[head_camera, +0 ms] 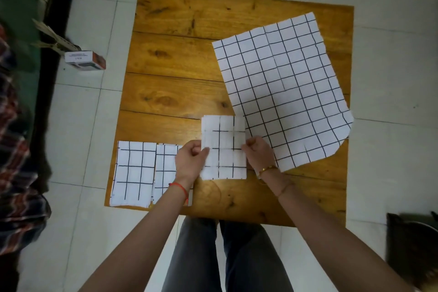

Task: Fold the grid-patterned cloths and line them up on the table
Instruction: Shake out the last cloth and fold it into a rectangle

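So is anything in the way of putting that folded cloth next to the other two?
Nothing visible blocks it. Both hands, left hand and right hand, grip the held folded cloth. The spot right of the second folded cloth is bare table, though the left forearm crosses above its left part. The unfolded cloth lies farther back.

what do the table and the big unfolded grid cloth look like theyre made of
Table: looks like solid wood planks with a warm, slightly glossy varnish; knots, grain and seams between boards show.

Big unfolded cloth: thin white sheet with black grid lines, matte. It lies flat with faint creases and ragged edges, so it could be a stiff fabric or even paper; the look leaves it open.
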`<state>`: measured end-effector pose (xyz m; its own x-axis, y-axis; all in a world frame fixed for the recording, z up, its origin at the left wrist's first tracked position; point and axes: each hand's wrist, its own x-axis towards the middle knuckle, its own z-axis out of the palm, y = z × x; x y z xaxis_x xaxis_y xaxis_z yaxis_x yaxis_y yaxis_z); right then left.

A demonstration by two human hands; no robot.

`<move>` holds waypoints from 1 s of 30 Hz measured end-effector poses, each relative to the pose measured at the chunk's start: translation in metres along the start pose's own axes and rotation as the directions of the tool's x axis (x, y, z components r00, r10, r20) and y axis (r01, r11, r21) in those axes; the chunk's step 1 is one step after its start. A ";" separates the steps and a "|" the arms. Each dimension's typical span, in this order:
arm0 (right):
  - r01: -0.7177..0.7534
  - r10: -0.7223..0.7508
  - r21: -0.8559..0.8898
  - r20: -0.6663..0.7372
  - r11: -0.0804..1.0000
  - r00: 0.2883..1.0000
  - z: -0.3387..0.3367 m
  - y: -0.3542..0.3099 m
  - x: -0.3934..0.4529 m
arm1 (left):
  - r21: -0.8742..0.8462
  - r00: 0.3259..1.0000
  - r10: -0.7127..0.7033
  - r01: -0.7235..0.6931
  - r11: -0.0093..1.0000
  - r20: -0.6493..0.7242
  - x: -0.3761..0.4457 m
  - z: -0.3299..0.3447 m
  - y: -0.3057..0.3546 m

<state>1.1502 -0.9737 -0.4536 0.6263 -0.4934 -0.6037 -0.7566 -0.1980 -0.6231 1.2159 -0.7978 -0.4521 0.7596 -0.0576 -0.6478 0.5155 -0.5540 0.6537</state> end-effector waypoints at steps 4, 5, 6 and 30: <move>0.083 -0.079 -0.175 0.031 0.981 0.996 0.018 0.022 -0.031 | 0.145 0.997 0.070 -0.071 0.987 0.011 -0.027 -0.011 -0.027; 0.077 -0.072 -0.204 0.031 0.976 0.997 0.021 0.026 -0.035 | 0.164 0.997 0.080 -0.082 0.983 0.019 -0.031 -0.011 -0.032; 0.070 -0.064 -0.226 0.031 0.972 0.997 0.026 0.030 -0.041 | 0.182 0.996 0.086 -0.090 0.979 0.028 -0.036 -0.012 -0.039; 0.046 -0.261 -0.565 -0.306 0.824 0.915 -0.023 0.079 -0.049 | 0.524 0.826 0.484 -0.559 0.642 0.288 -0.059 0.001 -0.021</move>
<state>1.0558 -0.9850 -0.4615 0.7132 -0.6595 -0.2376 -0.7009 -0.6642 -0.2600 1.1592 -0.7836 -0.4281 0.7631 -0.5549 -0.3313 -0.3014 -0.7590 0.5771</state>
